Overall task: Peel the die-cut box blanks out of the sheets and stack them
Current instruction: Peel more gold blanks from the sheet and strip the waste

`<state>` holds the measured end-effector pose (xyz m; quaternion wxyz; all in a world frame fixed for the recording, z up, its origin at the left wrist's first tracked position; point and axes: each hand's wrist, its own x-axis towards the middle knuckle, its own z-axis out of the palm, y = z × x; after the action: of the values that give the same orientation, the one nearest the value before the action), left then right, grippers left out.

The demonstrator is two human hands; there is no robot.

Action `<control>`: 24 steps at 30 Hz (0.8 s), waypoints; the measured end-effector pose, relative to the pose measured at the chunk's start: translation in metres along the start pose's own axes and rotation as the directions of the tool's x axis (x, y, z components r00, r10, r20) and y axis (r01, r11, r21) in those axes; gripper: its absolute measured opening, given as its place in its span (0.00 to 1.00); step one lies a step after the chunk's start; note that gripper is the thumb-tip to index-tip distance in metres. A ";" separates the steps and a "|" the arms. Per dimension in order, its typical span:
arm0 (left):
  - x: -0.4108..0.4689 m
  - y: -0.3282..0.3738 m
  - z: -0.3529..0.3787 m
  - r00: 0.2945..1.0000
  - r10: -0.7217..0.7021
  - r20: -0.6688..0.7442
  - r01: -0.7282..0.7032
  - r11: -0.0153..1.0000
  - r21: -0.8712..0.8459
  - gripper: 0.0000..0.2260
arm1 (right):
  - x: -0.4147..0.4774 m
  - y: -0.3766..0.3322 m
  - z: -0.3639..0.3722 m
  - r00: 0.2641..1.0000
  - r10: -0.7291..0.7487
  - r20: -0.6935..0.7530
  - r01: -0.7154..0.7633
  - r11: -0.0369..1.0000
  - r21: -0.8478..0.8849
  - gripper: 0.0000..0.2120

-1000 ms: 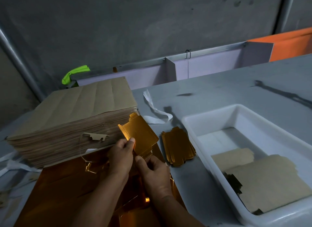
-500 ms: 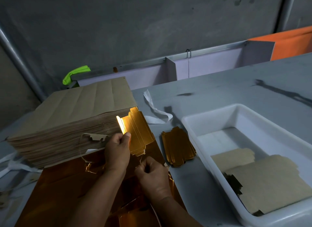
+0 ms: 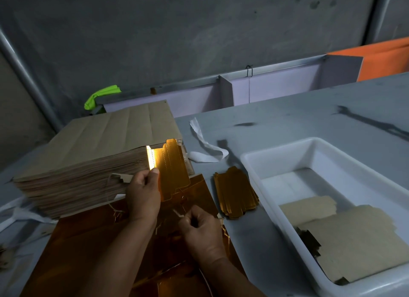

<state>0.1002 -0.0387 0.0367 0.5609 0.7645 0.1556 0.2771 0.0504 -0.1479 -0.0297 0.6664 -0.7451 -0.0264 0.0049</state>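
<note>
My left hand (image 3: pixel 143 195) pinches a gold foil box blank (image 3: pixel 171 170) by its left edge and holds it upright above the gold sheet (image 3: pixel 93 248) that lies flat in front of me. A bright glare runs down the blank's left flap. Lower and to the right, my right hand (image 3: pixel 200 230) pinches a thin strip of scrap (image 3: pixel 178 213) over the same sheet. A small stack of peeled gold blanks (image 3: pixel 234 192) lies on the grey table just right of the sheet.
A thick pile of brown-backed sheets (image 3: pixel 93 150) stands at the left. A white plastic tub (image 3: pixel 327 155) with brown card offcuts sits at the right. A white paper strip (image 3: pixel 205 146) curls behind the stack. Pale dividers (image 3: pixel 225 93) line the table's back edge.
The blank has come free of the sheet and risen in my left hand, turning more upright. My right hand has dropped away from it, down and to the right, with a scrap strip.
</note>
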 end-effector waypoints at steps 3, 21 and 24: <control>-0.002 0.000 0.000 0.999 0.031 0.033 -0.032 0.999 0.020 0.08 | 0.000 -0.001 -0.002 0.999 -0.012 -0.042 0.013 1.000 0.023 0.09; -0.023 0.020 0.059 0.881 -0.219 0.420 0.116 0.959 0.257 0.05 | 0.003 0.005 0.006 0.995 -0.089 0.050 0.099 0.958 -0.268 0.04; -0.024 0.022 0.072 0.857 -0.247 0.451 0.104 0.942 0.319 0.06 | 0.006 0.007 0.005 0.996 -0.090 0.010 0.090 0.969 -0.229 0.03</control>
<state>0.1228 -0.1144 0.0364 0.4897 0.8639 0.1177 -0.0014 0.0559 -0.1430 -0.0369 0.5754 -0.8151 -0.0605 -0.0285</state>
